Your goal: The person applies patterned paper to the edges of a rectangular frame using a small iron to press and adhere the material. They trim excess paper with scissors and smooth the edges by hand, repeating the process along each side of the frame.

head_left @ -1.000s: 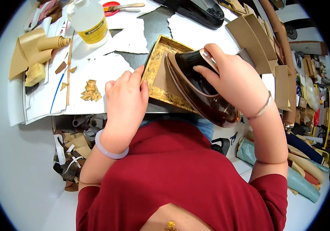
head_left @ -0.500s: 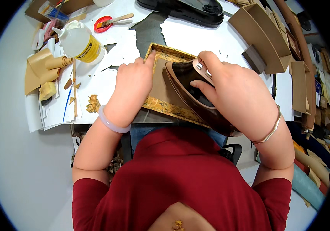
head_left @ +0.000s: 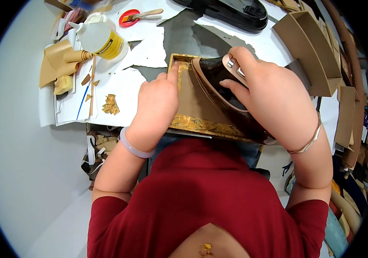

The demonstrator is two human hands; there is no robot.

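A shallow box (head_left: 205,123) lined with gold patterned paper lies at the table's near edge, its brown floor partly showing. My right hand (head_left: 274,88) is closed round the handle of a dark brown clothes iron (head_left: 213,74). The iron is tilted over the right part of the box, which it largely hides; whether its plate touches the box I cannot tell. My left hand (head_left: 159,98) holds nothing. Its index finger reaches straight into the far left corner of the box and touches the lining there, while the other fingers are loosely bent and the thumb is hidden.
At the left stand a glue bottle (head_left: 102,41) with a yellow label, rolled tan paper (head_left: 59,62), a yellow sponge (head_left: 63,84) and gold paper scraps (head_left: 111,104). A brush (head_left: 143,16) rests on a red lid. Brown card boxes (head_left: 308,47) stand at the right.
The view has shifted a little, so most things appear displaced. My left index finger stays at the box corner, and my right hand keeps its hold on the iron over the box.
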